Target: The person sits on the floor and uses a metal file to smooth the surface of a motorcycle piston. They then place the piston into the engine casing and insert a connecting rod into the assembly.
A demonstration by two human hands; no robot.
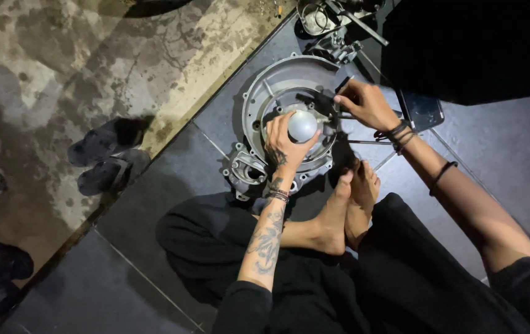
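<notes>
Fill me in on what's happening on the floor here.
A person sits on the dark tiled floor with a round grey metal engine housing lying flat before their bare feet. The left hand holds a pale rounded lamp over the housing's middle. The right hand grips a thin dark tool at the housing's right edge. More metal parts lie just beyond, a pair of sandals to the left, a phone to the right.

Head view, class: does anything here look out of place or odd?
Nothing looks damaged or spilled. The grey metal housing lies flat on the dark floor tiles, left hand on a round bulb, right hand at its rim.
</notes>
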